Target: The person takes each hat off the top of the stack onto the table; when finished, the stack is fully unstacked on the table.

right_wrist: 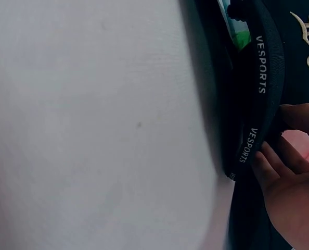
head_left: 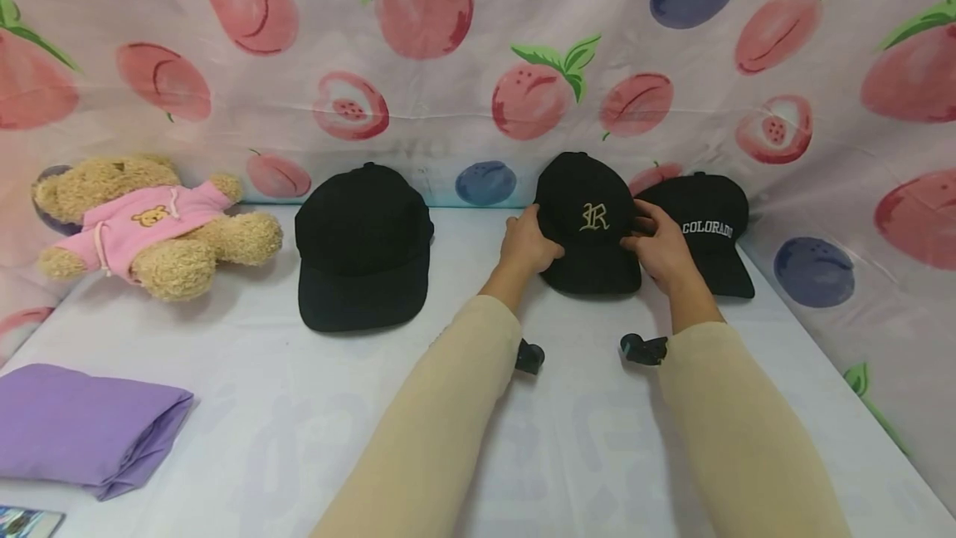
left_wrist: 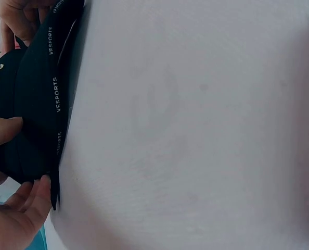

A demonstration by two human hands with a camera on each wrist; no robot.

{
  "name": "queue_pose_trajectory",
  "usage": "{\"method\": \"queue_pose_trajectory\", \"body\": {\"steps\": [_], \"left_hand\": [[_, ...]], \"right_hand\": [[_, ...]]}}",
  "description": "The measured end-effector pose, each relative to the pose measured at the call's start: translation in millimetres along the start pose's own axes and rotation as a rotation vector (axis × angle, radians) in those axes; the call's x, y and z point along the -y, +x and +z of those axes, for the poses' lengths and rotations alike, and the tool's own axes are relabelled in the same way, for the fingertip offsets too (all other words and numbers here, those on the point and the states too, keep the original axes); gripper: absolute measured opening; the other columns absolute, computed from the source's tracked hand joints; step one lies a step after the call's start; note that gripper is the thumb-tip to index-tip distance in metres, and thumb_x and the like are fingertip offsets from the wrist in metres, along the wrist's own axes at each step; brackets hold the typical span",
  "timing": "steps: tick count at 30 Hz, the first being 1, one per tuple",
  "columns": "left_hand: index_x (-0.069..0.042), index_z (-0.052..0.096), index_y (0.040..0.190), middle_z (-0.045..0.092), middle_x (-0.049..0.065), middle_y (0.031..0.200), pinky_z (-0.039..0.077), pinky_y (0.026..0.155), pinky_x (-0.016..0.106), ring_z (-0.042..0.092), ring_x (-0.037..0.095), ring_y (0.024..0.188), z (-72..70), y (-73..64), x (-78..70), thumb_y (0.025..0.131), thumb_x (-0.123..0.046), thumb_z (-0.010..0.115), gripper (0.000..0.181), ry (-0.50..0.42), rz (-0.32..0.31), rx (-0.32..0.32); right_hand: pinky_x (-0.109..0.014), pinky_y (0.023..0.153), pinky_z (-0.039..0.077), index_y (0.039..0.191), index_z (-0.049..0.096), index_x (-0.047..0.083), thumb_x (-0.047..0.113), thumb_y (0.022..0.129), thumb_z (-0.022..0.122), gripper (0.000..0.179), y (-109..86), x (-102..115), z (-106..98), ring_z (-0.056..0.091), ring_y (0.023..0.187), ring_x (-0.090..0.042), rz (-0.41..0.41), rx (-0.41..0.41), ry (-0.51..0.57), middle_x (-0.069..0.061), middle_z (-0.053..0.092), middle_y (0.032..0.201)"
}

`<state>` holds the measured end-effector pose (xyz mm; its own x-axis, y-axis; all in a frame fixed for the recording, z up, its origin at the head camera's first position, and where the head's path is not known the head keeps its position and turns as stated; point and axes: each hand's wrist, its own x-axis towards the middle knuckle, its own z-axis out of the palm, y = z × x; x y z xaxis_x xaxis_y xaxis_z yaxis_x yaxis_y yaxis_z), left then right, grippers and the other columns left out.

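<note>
A black cap with a gold R-like emblem (head_left: 593, 217) is at the back right of the table, its visor toward me. My left hand (head_left: 532, 241) grips the cap's left side, with the thumb (left_wrist: 6, 130) on its front and fingers at the lower edge. On the other side my right hand (head_left: 663, 247) pinches the cap between thumb and fingers. VESPORTS lettering runs along the band (right_wrist: 261, 67) in both wrist views. Just right of it, a black COLORADO cap (head_left: 720, 231) stands partly behind my right hand.
A plain black cap (head_left: 364, 247) stands left of centre. Farther left lies a teddy bear (head_left: 160, 218) in a pink top. A folded purple cloth (head_left: 82, 426) is at the front left, near a card-like item (head_left: 28, 523). A fruit-print curtain (head_left: 448, 106) hangs behind the white table (head_left: 299, 438).
</note>
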<state>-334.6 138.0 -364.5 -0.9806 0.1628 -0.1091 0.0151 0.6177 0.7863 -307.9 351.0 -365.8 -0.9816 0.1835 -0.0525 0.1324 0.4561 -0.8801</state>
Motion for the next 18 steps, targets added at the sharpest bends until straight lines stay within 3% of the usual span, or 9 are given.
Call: {"method": "queue_pose_trajectory", "body": {"steps": [9,18], "left_hand": [[-0.013,0.037,0.160,0.045,0.019,0.153,0.044,0.115,0.040,0.051,0.031,0.136,1.1,-4.9,-0.5,0.091,-0.018,0.078,0.080,-0.015,-0.010,-0.021],[-0.015,0.036,0.161,0.044,0.018,0.152,0.045,0.114,0.040,0.052,0.031,0.135,2.5,-5.7,-1.8,0.092,-0.020,0.079,0.081,-0.022,-0.012,-0.017]], "right_hand": [[-0.050,0.125,0.029,0.167,0.020,0.016,-0.010,0.096,0.052,0.081,1.7,-1.5,0.4,0.034,0.153,-0.038,0.019,0.015,0.058,-0.022,0.028,0.167],[-0.051,0.126,0.027,0.167,0.020,0.018,-0.006,0.097,0.051,0.081,3.7,-1.0,-1.8,0.034,0.153,-0.037,0.028,0.018,0.041,-0.021,0.030,0.167]]}}
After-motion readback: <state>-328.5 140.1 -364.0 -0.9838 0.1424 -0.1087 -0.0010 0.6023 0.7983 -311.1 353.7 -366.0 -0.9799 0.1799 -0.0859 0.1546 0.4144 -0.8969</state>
